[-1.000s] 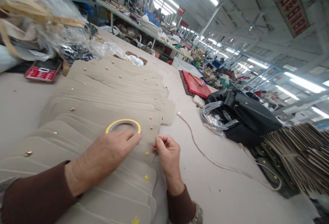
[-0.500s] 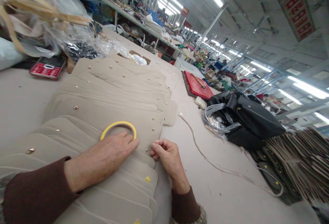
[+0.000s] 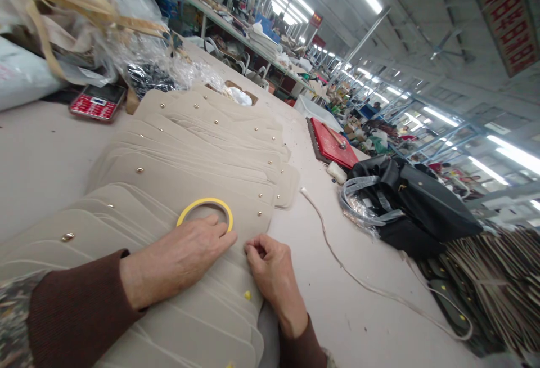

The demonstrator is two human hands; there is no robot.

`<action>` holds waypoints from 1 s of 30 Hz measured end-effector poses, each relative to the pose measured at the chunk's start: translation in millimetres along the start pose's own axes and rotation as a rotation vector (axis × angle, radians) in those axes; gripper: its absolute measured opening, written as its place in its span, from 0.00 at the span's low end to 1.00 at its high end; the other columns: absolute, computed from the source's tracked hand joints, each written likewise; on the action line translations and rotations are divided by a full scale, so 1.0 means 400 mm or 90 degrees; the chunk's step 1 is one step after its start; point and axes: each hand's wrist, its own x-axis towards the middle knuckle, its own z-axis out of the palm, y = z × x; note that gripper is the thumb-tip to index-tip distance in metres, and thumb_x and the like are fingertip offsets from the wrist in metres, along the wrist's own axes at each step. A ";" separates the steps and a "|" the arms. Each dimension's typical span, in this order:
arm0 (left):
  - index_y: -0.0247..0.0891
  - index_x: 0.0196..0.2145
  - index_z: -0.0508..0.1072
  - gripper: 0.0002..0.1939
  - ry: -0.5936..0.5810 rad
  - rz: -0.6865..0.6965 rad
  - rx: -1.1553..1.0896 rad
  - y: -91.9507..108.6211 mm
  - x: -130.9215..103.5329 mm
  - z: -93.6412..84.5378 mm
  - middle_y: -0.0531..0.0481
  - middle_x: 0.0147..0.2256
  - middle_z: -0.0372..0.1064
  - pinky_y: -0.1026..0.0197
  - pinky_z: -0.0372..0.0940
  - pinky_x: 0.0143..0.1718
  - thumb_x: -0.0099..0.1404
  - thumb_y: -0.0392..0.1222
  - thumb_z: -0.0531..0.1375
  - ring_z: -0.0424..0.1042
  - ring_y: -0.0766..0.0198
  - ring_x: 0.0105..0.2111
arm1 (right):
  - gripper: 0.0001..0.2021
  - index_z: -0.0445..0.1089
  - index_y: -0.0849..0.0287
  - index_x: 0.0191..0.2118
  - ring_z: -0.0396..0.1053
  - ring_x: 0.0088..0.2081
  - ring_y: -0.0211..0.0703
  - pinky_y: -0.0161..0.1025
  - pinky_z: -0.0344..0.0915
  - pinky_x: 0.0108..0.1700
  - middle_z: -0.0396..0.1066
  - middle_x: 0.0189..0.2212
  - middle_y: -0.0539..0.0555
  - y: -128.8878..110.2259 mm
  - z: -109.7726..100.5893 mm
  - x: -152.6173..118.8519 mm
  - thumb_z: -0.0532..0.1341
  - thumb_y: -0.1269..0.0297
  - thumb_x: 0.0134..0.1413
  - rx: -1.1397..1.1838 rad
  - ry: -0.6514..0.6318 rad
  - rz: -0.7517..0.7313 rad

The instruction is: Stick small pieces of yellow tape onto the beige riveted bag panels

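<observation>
My left hand curls over the near side of a roll of yellow tape, which lies on beige bag panels. The fingers cover the near part of the ring. My right hand is closed in a pinch at the right edge of a panel, a little right of the left fingertips. Whatever sits between its thumb and finger is too small to make out. The panels are fanned out in overlapping layers, several with gold-coloured studs. Small yellow tape bits stick to panels near my right wrist.
A black bag with wrapped handles sits at right, beside bundled dark strips. A pale cord crosses the table. Farther back lie a red board with a hammer, a red calculator and plastic wrapping.
My right hand has moved slightly left onto the panel edge, and its fingertips now cover a stud that showed before. The left hand stays on the tape roll. The whole view has shifted slightly.
</observation>
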 end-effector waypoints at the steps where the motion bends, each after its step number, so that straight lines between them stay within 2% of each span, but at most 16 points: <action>1: 0.41 0.36 0.71 0.16 0.002 0.003 0.000 -0.001 -0.001 0.002 0.47 0.34 0.71 0.52 0.55 0.35 0.63 0.20 0.56 0.67 0.51 0.33 | 0.10 0.80 0.58 0.29 0.75 0.29 0.42 0.36 0.63 0.34 0.80 0.26 0.52 0.000 0.002 0.001 0.61 0.70 0.57 -0.011 0.003 -0.001; 4: 0.41 0.35 0.70 0.15 0.011 0.009 0.003 -0.004 -0.003 0.004 0.48 0.33 0.70 0.52 0.55 0.35 0.63 0.20 0.56 0.66 0.52 0.33 | 0.06 0.80 0.57 0.38 0.74 0.27 0.43 0.37 0.65 0.34 0.77 0.23 0.49 0.008 -0.002 0.001 0.65 0.69 0.55 0.007 0.031 0.031; 6: 0.41 0.35 0.70 0.15 0.009 0.007 -0.002 -0.004 -0.004 0.003 0.48 0.33 0.70 0.52 0.55 0.35 0.63 0.20 0.57 0.66 0.51 0.34 | 0.09 0.78 0.57 0.42 0.72 0.24 0.43 0.36 0.65 0.31 0.73 0.21 0.46 0.020 -0.011 -0.003 0.66 0.64 0.55 0.082 0.038 0.082; 8: 0.40 0.35 0.71 0.14 -0.003 0.002 -0.016 -0.003 -0.003 -0.003 0.47 0.33 0.71 0.52 0.56 0.35 0.63 0.20 0.58 0.67 0.51 0.34 | 0.09 0.76 0.57 0.39 0.70 0.23 0.43 0.36 0.65 0.27 0.73 0.21 0.46 0.032 -0.022 -0.011 0.65 0.58 0.57 0.172 0.013 0.129; 10: 0.40 0.36 0.71 0.14 -0.018 -0.002 -0.028 -0.002 0.000 -0.012 0.47 0.34 0.72 0.52 0.58 0.36 0.64 0.21 0.58 0.68 0.51 0.35 | 0.10 0.77 0.56 0.34 0.72 0.25 0.43 0.37 0.67 0.28 0.76 0.24 0.49 0.038 -0.029 -0.020 0.63 0.56 0.59 0.194 -0.010 0.116; 14: 0.40 0.36 0.72 0.13 -0.045 -0.008 -0.028 0.000 0.004 -0.025 0.47 0.35 0.73 0.51 0.60 0.37 0.66 0.22 0.58 0.70 0.50 0.37 | 0.09 0.82 0.57 0.33 0.78 0.32 0.46 0.39 0.68 0.38 0.83 0.30 0.54 0.023 -0.016 -0.029 0.64 0.63 0.60 0.042 0.020 -0.006; 18: 0.41 0.35 0.71 0.14 -0.045 0.007 -0.013 -0.006 0.001 -0.020 0.47 0.35 0.74 0.50 0.62 0.37 0.64 0.21 0.57 0.71 0.49 0.37 | 0.09 0.84 0.58 0.33 0.79 0.33 0.47 0.39 0.66 0.39 0.84 0.31 0.56 -0.001 0.009 -0.020 0.65 0.69 0.62 -0.086 0.060 -0.022; 22: 0.42 0.35 0.70 0.14 0.049 0.020 -0.024 -0.018 -0.003 -0.015 0.48 0.34 0.72 0.52 0.62 0.35 0.65 0.21 0.56 0.71 0.51 0.34 | 0.07 0.84 0.58 0.32 0.78 0.33 0.45 0.37 0.64 0.38 0.83 0.30 0.54 -0.020 -0.005 -0.007 0.68 0.72 0.61 -0.104 0.027 0.014; 26: 0.42 0.47 0.73 0.13 0.147 0.064 -0.128 -0.020 -0.003 -0.021 0.51 0.37 0.76 0.58 0.67 0.34 0.74 0.27 0.53 0.76 0.59 0.34 | 0.15 0.78 0.58 0.22 0.71 0.27 0.39 0.36 0.56 0.31 0.77 0.23 0.50 -0.027 -0.034 -0.005 0.67 0.72 0.62 -0.085 -0.090 -0.010; 28: 0.42 0.52 0.72 0.14 0.201 0.091 -0.152 -0.016 -0.003 -0.023 0.52 0.39 0.79 0.62 0.70 0.36 0.77 0.30 0.51 0.79 0.62 0.36 | 0.15 0.79 0.58 0.23 0.71 0.28 0.40 0.36 0.58 0.32 0.77 0.24 0.50 -0.025 -0.038 -0.008 0.66 0.71 0.63 -0.038 -0.072 -0.048; 30: 0.42 0.60 0.69 0.17 0.245 0.100 -0.140 -0.012 -0.004 -0.021 0.51 0.45 0.82 0.65 0.73 0.42 0.80 0.32 0.49 0.82 0.63 0.41 | 0.10 0.83 0.57 0.33 0.74 0.31 0.41 0.35 0.64 0.36 0.81 0.29 0.52 -0.027 -0.036 -0.013 0.64 0.71 0.64 0.069 0.009 -0.098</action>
